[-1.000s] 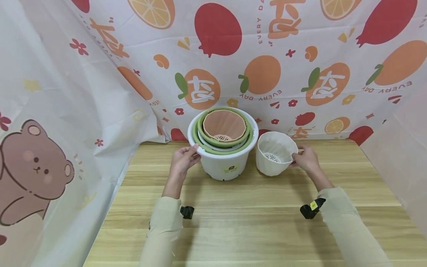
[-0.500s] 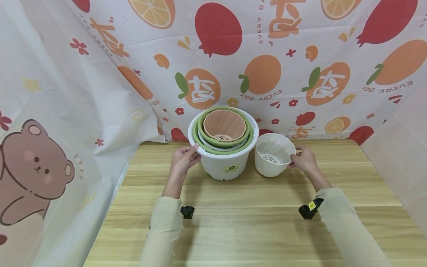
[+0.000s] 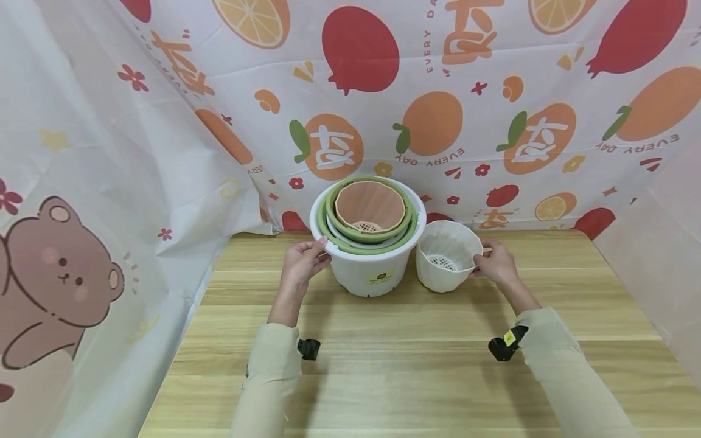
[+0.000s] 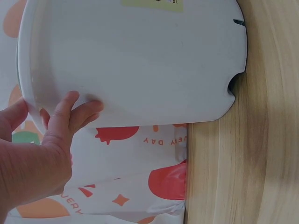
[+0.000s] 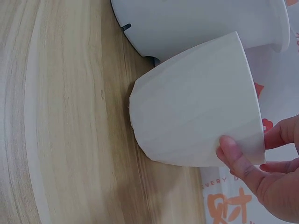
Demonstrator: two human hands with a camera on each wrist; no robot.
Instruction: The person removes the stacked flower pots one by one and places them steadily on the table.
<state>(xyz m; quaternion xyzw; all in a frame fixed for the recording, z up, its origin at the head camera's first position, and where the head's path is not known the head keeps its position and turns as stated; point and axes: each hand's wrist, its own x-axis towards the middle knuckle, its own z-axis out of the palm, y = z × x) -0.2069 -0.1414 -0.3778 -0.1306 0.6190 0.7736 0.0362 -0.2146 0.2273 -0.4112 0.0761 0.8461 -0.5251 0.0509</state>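
Both hands being busy at pots on the table (image 3: 383,371). Step in hand, as I'm judging it: the cream pot (image 3: 438,278) is being placed beside the nested stack while the big pot (image 3: 361,277) is being steadied. Left hand (image 3: 300,266) is pinching the big pot's rim at its left side, thumb at the lip, two fingers lying against the white wall just under it. Right hand (image 3: 495,261) is pinching the cream pot at the right of its rim, thumb pressing on the outer wall; some fingertips are being hidden. Cream pot is sitting between the big pot and the right hand, mouth up, its holed bottom showing; the two pots are standing so close that I'm not able to tell touching from just apart, nor whether its base is resting fully on the wood. Big pot is standing upright between the hands, nearer the left, holding green pots (image 3: 322,226) with a pale rim showing between them and a brown pot (image 3: 361,204) innermost. Next move, probably, is calling for seating the cream pot flat and then easing the right fingers off without tipping it, the left hand meanwhile holding the stack from sliding
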